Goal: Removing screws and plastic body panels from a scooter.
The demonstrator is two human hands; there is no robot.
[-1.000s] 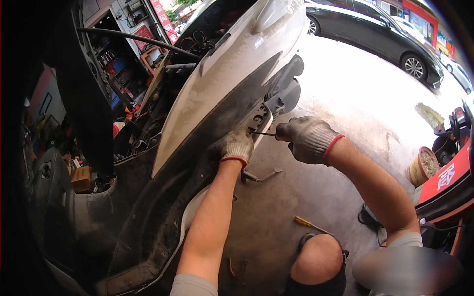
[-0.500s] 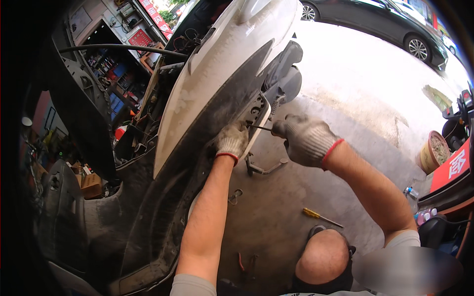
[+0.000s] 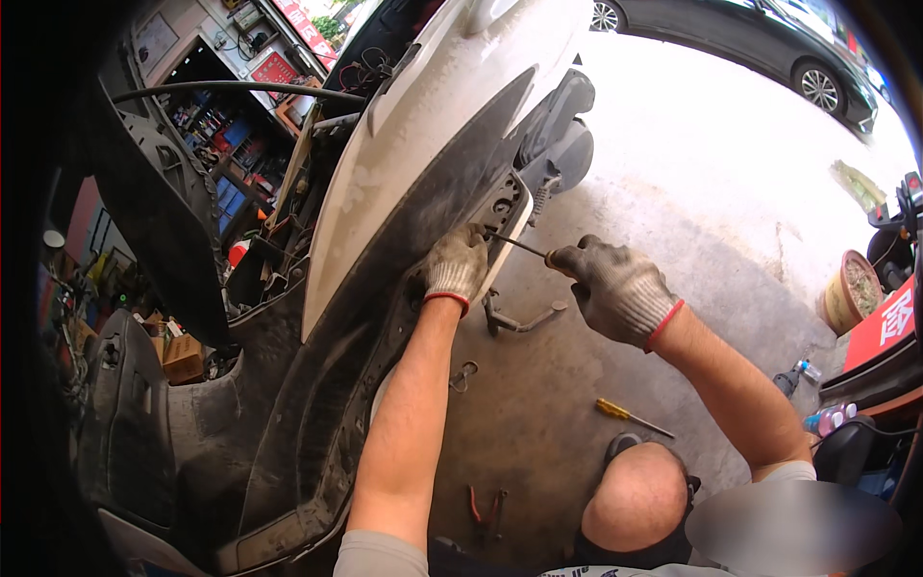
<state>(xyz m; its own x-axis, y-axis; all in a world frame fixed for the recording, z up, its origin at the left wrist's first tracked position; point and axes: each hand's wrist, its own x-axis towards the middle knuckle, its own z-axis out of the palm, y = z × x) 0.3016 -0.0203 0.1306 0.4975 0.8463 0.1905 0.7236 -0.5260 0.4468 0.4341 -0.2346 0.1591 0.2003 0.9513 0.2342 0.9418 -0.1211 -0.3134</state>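
My right hand (image 3: 620, 287), in a grey-stained knit glove with a red cuff, is closed round the handle of a screwdriver (image 3: 519, 244). Its thin dark shaft slants up and left to the lower side of a scooter (image 3: 413, 216), with white and black panels. Close by the tip is my gloved left hand (image 3: 457, 262), fingers curled together against the dark panel edge. Whatever they pinch there is hidden. A pale strip along the footboard edge (image 3: 514, 223) runs beside the shaft.
On the concrete floor lie a second screwdriver (image 3: 630, 415) with a yellow handle and red-handled pliers (image 3: 486, 512). A metal stand (image 3: 524, 319) juts out beneath the scooter. My bent knee (image 3: 635, 495) is at the lower right. A planter (image 3: 851, 293) and a dark car (image 3: 731, 43) stand farther off.
My right hand has shifted slightly right and down, and the screwdriver shaft slants more steeply, with more of it showing. My left hand stays at the panel edge. The whole view has shifted a little.
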